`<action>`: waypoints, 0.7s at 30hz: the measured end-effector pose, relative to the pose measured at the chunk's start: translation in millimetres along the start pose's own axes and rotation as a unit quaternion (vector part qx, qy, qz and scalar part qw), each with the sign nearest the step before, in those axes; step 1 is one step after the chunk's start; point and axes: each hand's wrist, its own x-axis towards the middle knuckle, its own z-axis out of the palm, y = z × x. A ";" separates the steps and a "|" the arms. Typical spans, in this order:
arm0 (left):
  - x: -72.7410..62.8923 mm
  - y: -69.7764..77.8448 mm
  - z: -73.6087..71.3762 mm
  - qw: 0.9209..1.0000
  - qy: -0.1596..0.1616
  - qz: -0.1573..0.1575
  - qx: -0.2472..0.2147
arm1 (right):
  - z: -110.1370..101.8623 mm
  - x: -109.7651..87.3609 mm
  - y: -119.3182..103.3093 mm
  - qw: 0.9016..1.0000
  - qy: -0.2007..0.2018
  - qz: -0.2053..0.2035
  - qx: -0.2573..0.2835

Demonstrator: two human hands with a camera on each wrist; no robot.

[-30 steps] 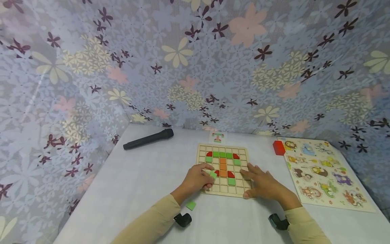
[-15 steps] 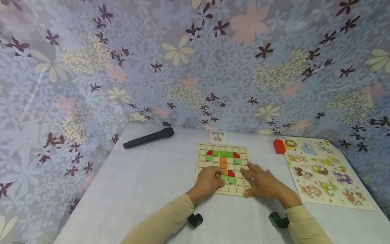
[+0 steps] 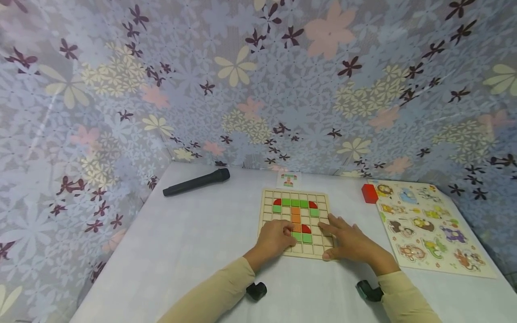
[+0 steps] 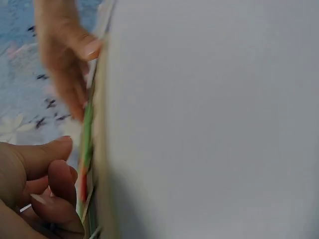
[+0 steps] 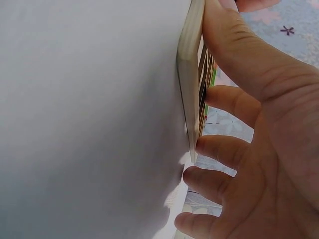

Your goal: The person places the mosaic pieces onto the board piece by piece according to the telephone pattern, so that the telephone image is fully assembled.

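A wooden grid board [image 3: 267, 196] carries a T-shaped pattern of green, red and orange tiles. My left hand [image 3: 274, 235] reaches over the board's lower left, fingers curled, with the fingertips right at the left edge of a green square tile [image 3: 296, 237]. That tile lies flat beside another green tile [image 3: 307, 238], under a red quarter-round tile [image 3: 306, 229]. I cannot tell whether the left fingertips still pinch it. The left hand covers the cells beneath it. My right hand [image 3: 347, 242] rests along the board's right edge, fingers spread and thumb [image 5: 239, 45] at the near corner.
Behind the board lies a small pattern card [image 3: 288, 180]. A black microphone [image 3: 196, 182] lies at the back left. To the right are a red block [image 3: 369, 194] and an animal puzzle board [image 3: 434, 231]. A patterned curtain [image 3: 250, 89] closes the back.
My left hand has moved right with the green tile, which now lies flat beside the other green one. A loose green tile near the left wrist is now hidden. The right hand stays put.
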 end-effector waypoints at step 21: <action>-94.6 -44.0 -73.0 0.990 -0.109 -0.057 0.061 | -1.4 -1.1 -2.9 1.000 0.002 -0.008 0.003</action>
